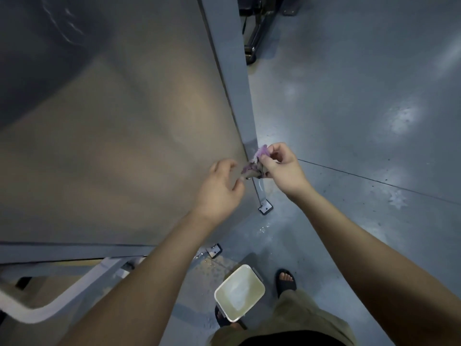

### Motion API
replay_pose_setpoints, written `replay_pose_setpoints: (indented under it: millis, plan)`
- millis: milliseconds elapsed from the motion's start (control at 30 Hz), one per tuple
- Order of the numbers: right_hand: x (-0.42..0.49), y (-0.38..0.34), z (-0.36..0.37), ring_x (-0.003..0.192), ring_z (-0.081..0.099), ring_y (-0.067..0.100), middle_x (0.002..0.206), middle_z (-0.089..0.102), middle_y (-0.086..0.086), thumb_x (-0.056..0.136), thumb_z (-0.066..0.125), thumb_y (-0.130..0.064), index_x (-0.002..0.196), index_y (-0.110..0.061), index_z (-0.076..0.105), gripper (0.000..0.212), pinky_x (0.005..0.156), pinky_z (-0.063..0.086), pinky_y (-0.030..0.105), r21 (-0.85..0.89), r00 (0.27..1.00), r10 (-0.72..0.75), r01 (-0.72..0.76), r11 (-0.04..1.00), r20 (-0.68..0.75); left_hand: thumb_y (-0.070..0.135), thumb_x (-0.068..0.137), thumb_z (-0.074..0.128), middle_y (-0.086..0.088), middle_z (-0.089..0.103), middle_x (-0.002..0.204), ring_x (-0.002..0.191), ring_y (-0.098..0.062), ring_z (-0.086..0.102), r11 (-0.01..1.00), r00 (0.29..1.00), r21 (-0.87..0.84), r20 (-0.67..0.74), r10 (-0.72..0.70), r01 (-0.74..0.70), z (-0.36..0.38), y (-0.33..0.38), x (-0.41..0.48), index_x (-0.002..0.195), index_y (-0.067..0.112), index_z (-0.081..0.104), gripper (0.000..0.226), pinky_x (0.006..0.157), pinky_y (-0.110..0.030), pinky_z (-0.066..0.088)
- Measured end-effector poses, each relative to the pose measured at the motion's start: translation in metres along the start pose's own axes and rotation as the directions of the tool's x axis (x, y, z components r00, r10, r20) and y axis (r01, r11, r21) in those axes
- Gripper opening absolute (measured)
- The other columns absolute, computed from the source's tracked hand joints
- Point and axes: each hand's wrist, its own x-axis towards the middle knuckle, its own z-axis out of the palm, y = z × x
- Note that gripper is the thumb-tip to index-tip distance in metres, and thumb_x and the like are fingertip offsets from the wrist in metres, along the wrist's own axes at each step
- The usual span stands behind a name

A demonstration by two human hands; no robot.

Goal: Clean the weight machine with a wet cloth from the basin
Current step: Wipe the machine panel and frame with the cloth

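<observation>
Basin [239,293] on floor [349,121], between feet [286,279].

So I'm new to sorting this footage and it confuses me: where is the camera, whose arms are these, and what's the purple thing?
The camera sits on the person's head and looks down, so both arms are their own. The right hand pinches a crumpled purple cloth in front of the grey post of the weight machine. The left hand reaches the cloth's lower end, but it is too blurred to tell a grip. On the floor, beside a sandalled foot, stands the cream basin, seemingly holding water.
</observation>
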Motion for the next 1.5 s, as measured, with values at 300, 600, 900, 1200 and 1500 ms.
replay_pose_setpoints:
  millis: [300, 600, 900, 1200, 1500]
  plan:
    - [-0.048, -0.016, -0.045, 0.068, 0.057, 0.013, 0.081, 0.059, 0.003, 0.1, 0.062, -0.003, 0.093, -0.016, 0.059, 0.015, 0.066, 0.054, 0.032, 0.03, 0.989, -0.04, 0.036, 0.999, 0.141, 0.015, 0.095, 0.067, 0.009, 0.072, 0.077, 0.069, -0.003, 0.064, 0.937, 0.995, -0.336, 0.015, -0.094, 0.094, 0.027, 0.035, 0.006, 0.089, 0.022, 0.07, 0.01, 0.072, -0.025, 0.052]
    - [-0.059, -0.015, -0.055, 0.082, 0.066, 0.017, 0.091, 0.07, 0.002, 0.108, 0.049, -0.013, 0.105, -0.013, 0.067, 0.019, 0.089, 0.058, 0.046, 0.149, 0.982, 0.13, -0.15, 0.977, 0.141, 0.014, 0.094, 0.047, -0.018, 0.065, 0.095, 0.084, -0.025, 0.063, 0.378, 0.859, -0.812, 0.267, -0.436, 0.444, 0.038, 0.028, -0.004, 0.116, -0.008, 0.059, 0.033, 0.07, -0.037, 0.054]
    - [-0.062, -0.008, -0.046, 0.085, 0.068, 0.022, 0.096, 0.069, 0.01, 0.104, 0.057, -0.01, 0.102, -0.008, 0.066, 0.01, 0.083, 0.062, 0.041, 0.215, 0.962, 0.211, -0.245, 0.945, 0.171, 0.035, 0.088, 0.073, -0.005, 0.065, 0.116, 0.095, -0.022, 0.069, 0.584, 0.868, -0.666, 0.208, -0.451, 0.463, 0.052, 0.023, -0.012, 0.127, 0.02, 0.04, 0.053, 0.081, -0.041, 0.058]
    - [-0.053, 0.02, -0.044, 0.069, 0.06, 0.019, 0.089, 0.067, 0.005, 0.101, 0.063, -0.01, 0.104, -0.011, 0.062, 0.003, 0.059, 0.049, 0.029, 0.13, 0.97, 0.212, -0.227, 0.965, 0.116, 0.009, 0.097, 0.062, -0.003, 0.077, 0.105, 0.091, -0.014, 0.07, 0.746, 0.922, -0.544, 0.263, -0.284, 0.385, 0.064, 0.023, -0.007, 0.115, 0.016, 0.069, 0.022, 0.08, -0.025, 0.057]
    - [-0.019, 0.051, -0.03, 0.067, 0.063, 0.015, 0.087, 0.063, 0.01, 0.101, 0.06, -0.007, 0.111, -0.005, 0.058, 0.01, 0.056, 0.052, 0.024, 0.257, 0.914, 0.327, -0.385, 0.886, 0.24, 0.025, 0.097, 0.066, -0.002, 0.061, 0.113, 0.087, -0.009, 0.063, 0.899, 0.927, -0.232, 0.153, -0.343, 0.371, 0.055, 0.0, 0.017, 0.149, 0.019, 0.046, 0.056, 0.086, -0.023, 0.05]
